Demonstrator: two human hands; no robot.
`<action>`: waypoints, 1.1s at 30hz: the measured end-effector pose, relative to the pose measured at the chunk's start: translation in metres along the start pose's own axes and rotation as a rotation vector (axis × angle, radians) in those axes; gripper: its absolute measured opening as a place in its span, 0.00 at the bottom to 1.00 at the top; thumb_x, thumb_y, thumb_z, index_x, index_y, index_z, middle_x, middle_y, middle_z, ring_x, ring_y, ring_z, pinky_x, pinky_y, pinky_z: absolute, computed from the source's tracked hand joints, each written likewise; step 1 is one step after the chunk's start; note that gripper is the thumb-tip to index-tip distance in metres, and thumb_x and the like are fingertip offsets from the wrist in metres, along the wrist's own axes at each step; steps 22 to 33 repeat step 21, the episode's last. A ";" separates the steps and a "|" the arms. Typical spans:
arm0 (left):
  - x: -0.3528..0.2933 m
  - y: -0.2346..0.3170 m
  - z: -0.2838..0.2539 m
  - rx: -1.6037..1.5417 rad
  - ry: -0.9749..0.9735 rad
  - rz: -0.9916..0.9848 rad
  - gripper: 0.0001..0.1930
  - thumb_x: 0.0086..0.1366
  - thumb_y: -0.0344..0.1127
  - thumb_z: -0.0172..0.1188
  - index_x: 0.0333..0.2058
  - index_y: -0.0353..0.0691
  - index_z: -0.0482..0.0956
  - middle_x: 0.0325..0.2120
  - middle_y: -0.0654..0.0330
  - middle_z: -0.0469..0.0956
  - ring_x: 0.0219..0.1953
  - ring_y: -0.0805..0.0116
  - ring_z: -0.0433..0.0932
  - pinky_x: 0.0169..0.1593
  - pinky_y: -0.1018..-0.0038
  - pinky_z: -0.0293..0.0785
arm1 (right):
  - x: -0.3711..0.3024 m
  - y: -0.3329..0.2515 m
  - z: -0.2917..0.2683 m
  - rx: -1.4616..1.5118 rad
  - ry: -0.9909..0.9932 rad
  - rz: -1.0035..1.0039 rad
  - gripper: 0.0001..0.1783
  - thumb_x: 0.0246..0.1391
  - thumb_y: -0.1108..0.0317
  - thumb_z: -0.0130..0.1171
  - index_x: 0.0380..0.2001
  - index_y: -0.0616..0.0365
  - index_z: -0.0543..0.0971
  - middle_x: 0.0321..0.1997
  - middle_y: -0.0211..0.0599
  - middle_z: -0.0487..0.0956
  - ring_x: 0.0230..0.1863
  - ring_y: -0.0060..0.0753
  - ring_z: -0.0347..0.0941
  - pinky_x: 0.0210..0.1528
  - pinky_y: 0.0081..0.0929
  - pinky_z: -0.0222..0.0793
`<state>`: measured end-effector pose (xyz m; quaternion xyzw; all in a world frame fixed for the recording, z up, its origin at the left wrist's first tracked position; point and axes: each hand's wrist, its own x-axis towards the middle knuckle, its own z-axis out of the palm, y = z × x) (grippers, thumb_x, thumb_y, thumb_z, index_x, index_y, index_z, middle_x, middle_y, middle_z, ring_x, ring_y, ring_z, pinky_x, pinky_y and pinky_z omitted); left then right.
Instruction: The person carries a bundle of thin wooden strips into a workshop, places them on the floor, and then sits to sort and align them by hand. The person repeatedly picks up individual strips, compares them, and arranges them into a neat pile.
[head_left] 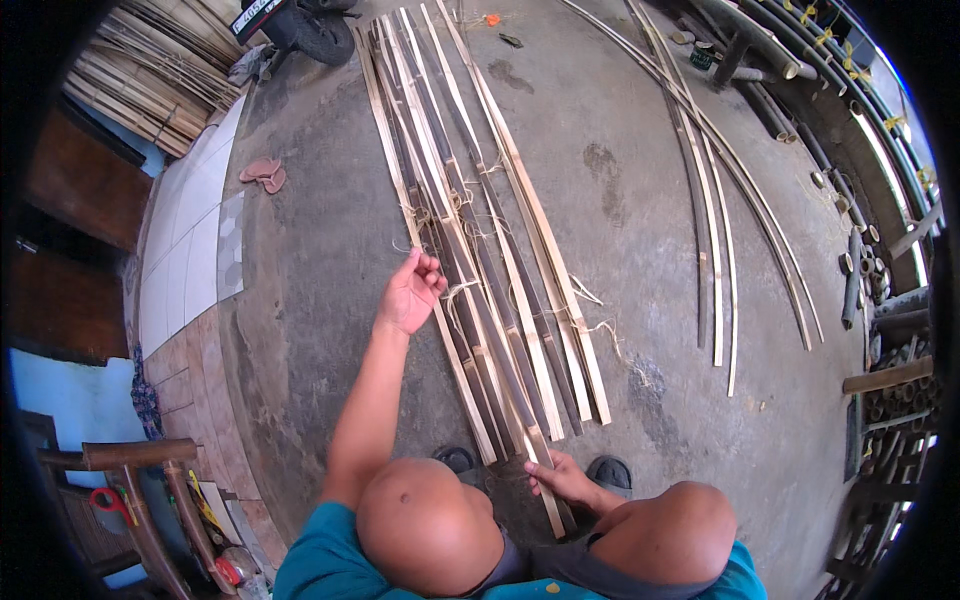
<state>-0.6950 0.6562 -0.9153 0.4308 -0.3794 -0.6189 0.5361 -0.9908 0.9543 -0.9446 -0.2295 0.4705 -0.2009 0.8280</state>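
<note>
Long split bamboo strips (536, 262) lie side by side on the concrete floor, running away from my feet, with thin twine (462, 290) looped and knotted across them in several places. My left hand (412, 296) is raised over the left edge of the strips, fingers pinched; a fine end of twine shows at its fingertips. Close to me between my knees, my right hand (562, 478) grips the near end of one bamboo strip (547, 497), which sticks out nearer to me than the others. Part of its fingers is hidden behind the strip.
More bamboo strips (716, 260) lie at the right, some crossing. Bamboo poles and cut pieces (900, 390) are stacked along the right side. Pink slippers (264, 175), a motorbike wheel (325, 40) and bamboo furniture (140, 455) with red-handled scissors (110, 502) are on the left.
</note>
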 end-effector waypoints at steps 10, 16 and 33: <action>-0.023 -0.033 0.026 1.366 -0.088 0.247 0.10 0.65 0.38 0.59 0.42 0.40 0.81 0.40 0.52 0.74 0.44 0.56 0.75 0.53 0.67 0.70 | 0.003 -0.006 0.014 -0.066 -0.007 -0.018 0.09 0.64 0.63 0.57 0.39 0.58 0.73 0.26 0.30 0.76 0.25 0.24 0.75 0.29 0.25 0.73; -0.085 0.033 0.063 0.256 -0.636 -0.301 0.09 0.66 0.36 0.59 0.38 0.37 0.81 0.44 0.57 0.76 0.47 0.70 0.74 0.53 0.73 0.69 | 0.047 -0.017 -0.016 -0.262 0.105 -0.117 0.16 0.65 0.56 0.55 0.38 0.60 0.76 0.23 0.29 0.76 0.25 0.23 0.75 0.28 0.24 0.71; -0.118 0.069 0.020 1.410 -0.041 -0.108 0.25 0.63 0.44 0.63 0.58 0.46 0.75 0.59 0.50 0.70 0.64 0.55 0.66 0.67 0.62 0.60 | 0.049 -0.071 0.002 -0.062 0.008 -0.115 0.18 0.66 0.55 0.54 0.42 0.62 0.76 0.27 0.34 0.77 0.26 0.27 0.76 0.32 0.28 0.75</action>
